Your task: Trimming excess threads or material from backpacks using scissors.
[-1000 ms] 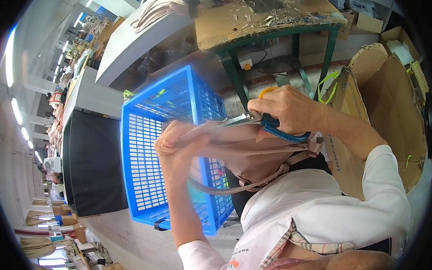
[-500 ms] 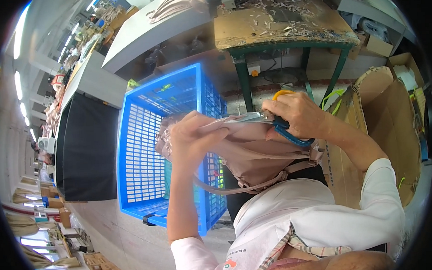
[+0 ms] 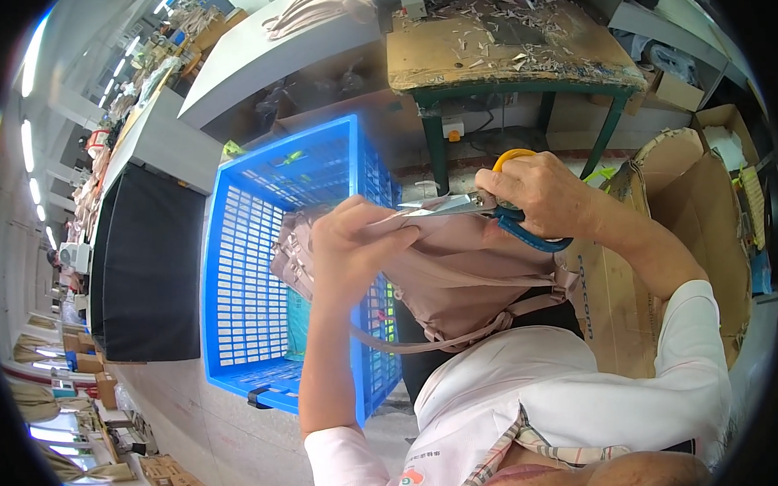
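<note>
My right hand (image 3: 543,195) is closed round the handles of a pair of scissors (image 3: 448,206), one loop yellow and the other blue. The blades point left, slightly parted at the tips, along the upper edge of a dusty-pink fabric bag (image 3: 459,283). My left hand (image 3: 350,244) pinches that bag's edge between thumb and fingers, close to the blade tips. The bag has long straps (image 3: 401,345) and spreads from over the basket to my lap. Part of it is hidden behind my left hand.
A blue plastic basket (image 3: 356,150) with slotted walls stands left of my lap. Ahead is a green-legged table (image 3: 417,66) strewn with scraps. An opened cardboard box (image 3: 701,223) stands at my right. Pink fabric lies on a white counter (image 3: 258,55) at the far left.
The scissors have tilted a little and their blades show more clearly above the fabric. Both hands stay nearly in place, still holding the bag edge and the scissors.
</note>
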A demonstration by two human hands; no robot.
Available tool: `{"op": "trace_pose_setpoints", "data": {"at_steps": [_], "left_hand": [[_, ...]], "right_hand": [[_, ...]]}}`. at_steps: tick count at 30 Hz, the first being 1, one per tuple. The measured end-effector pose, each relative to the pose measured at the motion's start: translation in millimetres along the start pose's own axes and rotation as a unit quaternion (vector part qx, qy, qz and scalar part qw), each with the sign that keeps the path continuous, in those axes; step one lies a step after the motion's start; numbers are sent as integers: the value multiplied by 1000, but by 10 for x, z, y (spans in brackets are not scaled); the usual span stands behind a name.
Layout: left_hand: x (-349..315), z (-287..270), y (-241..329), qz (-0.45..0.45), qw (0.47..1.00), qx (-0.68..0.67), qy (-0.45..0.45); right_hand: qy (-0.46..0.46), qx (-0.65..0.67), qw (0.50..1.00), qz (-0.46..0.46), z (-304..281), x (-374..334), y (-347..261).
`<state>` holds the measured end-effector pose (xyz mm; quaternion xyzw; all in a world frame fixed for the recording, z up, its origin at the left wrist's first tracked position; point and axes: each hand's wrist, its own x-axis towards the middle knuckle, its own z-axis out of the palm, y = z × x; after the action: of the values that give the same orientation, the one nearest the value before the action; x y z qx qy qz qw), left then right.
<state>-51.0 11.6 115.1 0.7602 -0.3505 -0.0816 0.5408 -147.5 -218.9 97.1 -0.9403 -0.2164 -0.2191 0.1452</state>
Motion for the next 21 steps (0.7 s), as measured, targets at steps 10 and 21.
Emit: {"op": "trace_pose_setpoints", "data": {"at_steps": [10,21], "left_hand": [[70,113,59,-1,1000,-21,7],[260,149,120,-20,999,-41,9]], "right_hand": [[-9,-25,999,-28,-164,89,97],[-46,95,994,42,-194,-97,350]]}}
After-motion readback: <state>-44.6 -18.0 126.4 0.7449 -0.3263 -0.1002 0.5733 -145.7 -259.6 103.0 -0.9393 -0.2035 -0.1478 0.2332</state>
